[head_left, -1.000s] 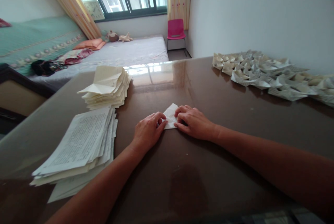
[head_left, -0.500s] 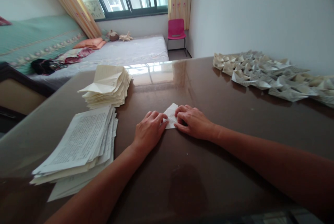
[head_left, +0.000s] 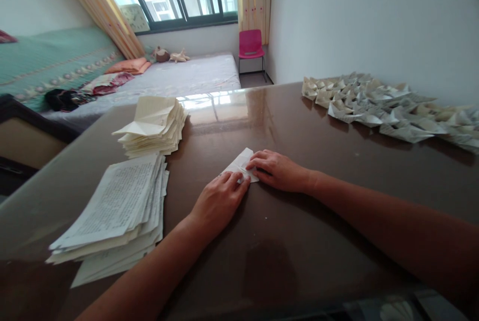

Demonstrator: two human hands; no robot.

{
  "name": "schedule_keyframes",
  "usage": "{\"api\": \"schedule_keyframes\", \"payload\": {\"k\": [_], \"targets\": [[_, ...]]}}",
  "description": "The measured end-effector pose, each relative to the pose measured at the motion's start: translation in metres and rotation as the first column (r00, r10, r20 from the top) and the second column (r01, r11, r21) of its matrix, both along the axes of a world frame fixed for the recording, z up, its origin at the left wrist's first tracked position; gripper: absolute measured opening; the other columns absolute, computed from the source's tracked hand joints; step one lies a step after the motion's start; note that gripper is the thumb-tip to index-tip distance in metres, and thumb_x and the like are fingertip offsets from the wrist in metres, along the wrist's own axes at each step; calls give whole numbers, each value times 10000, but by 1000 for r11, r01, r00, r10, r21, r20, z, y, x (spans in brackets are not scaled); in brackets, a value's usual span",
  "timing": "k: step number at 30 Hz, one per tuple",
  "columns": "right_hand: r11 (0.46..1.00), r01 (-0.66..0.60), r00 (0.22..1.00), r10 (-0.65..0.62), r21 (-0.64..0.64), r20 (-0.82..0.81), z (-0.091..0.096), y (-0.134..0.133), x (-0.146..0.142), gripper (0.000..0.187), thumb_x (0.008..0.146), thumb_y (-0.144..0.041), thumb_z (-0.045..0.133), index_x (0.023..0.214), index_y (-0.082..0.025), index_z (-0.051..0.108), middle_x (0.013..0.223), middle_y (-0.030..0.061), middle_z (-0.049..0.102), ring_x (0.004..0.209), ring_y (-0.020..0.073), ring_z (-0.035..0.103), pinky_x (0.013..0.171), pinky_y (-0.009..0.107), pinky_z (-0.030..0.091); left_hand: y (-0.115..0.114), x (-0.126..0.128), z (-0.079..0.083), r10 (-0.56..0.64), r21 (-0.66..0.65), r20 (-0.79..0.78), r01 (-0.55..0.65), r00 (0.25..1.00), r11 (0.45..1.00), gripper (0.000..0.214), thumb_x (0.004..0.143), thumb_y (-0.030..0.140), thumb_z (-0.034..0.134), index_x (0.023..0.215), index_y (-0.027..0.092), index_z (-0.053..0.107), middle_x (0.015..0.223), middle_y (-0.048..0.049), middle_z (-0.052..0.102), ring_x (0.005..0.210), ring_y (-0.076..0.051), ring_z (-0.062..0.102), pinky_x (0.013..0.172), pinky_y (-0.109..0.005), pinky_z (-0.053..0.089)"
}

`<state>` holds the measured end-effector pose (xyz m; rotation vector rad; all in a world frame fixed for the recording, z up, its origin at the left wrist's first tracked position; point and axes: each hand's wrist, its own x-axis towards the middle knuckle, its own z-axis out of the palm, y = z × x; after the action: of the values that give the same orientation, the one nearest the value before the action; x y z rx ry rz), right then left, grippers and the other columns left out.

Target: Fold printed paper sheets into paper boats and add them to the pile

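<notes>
A small folded sheet of white paper (head_left: 245, 156) lies on the brown table in front of me, its upper end narrowed and creases across it. My left hand (head_left: 220, 198) rests on its lower left part, fingers laid over it and thumb stretched along its near edge. From the right, my right hand (head_left: 279, 170) reaches onto the paper with extended fingertips, its thumb apart below them. Both hands are open and press on the paper from above. The fingers cover part of the paper, so some of its folds are hidden.
Left of my hands lie a stack of printed sheets (head_left: 112, 201) and, behind it, a pile of folded cream paper (head_left: 153, 126). Many folded paper shapes (head_left: 374, 104) cover the table's far right. Beyond the table are a bed (head_left: 202, 71) and a pink chair (head_left: 251, 44).
My fingers have gone from curled around the paper to laid out over it. The paper has turned slightly and shows more on its left. The view has shifted a little.
</notes>
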<state>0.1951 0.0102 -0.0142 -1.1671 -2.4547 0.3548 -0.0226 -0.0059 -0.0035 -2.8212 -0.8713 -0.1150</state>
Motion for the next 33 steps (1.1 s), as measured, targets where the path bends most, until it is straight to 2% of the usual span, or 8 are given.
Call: {"api": "schedule_keyframes", "payload": {"k": [3, 7, 13, 16, 22, 28, 33], "targets": [[998, -63, 997, 63, 9, 34, 3, 1, 6, 330, 902, -110, 453, 1131, -232, 657, 1169, 48, 651, 1023, 182, 546, 890, 319, 403, -4, 1, 2, 6, 7, -27, -6, 1000, 1000, 365, 928, 173, 440, 1282, 194, 528, 1150, -108, 597, 1016, -249, 557, 882, -400, 515], [996, -36, 978, 18, 83, 209, 11, -3, 11, 382, 904, -124, 470, 1220, -279, 617, 1273, 26, 621, 1095, 218, 507, 874, 361, 354, -6, 2, 4, 17, 12, -29, -16, 999, 1000, 377, 930, 170, 427, 1293, 223, 513, 1172, -112, 580, 1035, -249, 550, 878, -396, 518], [986, -18, 935, -43, 168, 352, 16, -7, 10, 362, 927, -169, 474, 1275, -214, 566, 1333, 71, 576, 1138, 247, 486, 854, 377, 323, -9, 3, 4, 33, 4, -61, -33, 998, 999, 393, 945, 172, 387, 1325, 200, 482, 1158, -118, 575, 1045, -248, 548, 858, -379, 531], [979, -24, 914, -61, 205, 401, 16, -9, 6, 347, 939, -196, 467, 1273, -168, 556, 1339, 107, 560, 1160, 263, 472, 864, 389, 325, -9, 4, 4, 32, 12, -69, -31, 997, 999, 410, 949, 181, 385, 1350, 228, 456, 1150, -108, 572, 1044, -246, 544, 857, -384, 530], [975, -20, 878, -88, 219, 471, 18, -16, 1, 331, 961, -197, 432, 1267, -134, 542, 1359, 117, 533, 1159, 257, 473, 855, 387, 335, -9, 4, 6, 38, 6, -77, -38, 996, 999, 436, 952, 204, 393, 1375, 310, 420, 1133, -83, 559, 1044, -236, 529, 868, -380, 520], [982, -49, 859, -50, 181, 509, 28, -28, -1, 289, 960, -211, 453, 1218, -167, 574, 1313, 95, 572, 1132, 246, 495, 840, 386, 329, -10, 4, 7, 41, -1, -76, -42, 996, 999, 437, 958, 214, 378, 1382, 311, 415, 1145, -84, 550, 1039, -235, 518, 883, -383, 513], [980, -18, 859, -87, 199, 504, 25, -24, 0, 306, 962, -202, 442, 1242, -164, 559, 1334, 98, 561, 1140, 254, 494, 859, 395, 322, -9, 4, 7, 34, -22, -69, -36, 997, 999, 425, 960, 225, 371, 1374, 303, 427, 1146, -88, 553, 1038, -242, 522, 876, -391, 517]]}}
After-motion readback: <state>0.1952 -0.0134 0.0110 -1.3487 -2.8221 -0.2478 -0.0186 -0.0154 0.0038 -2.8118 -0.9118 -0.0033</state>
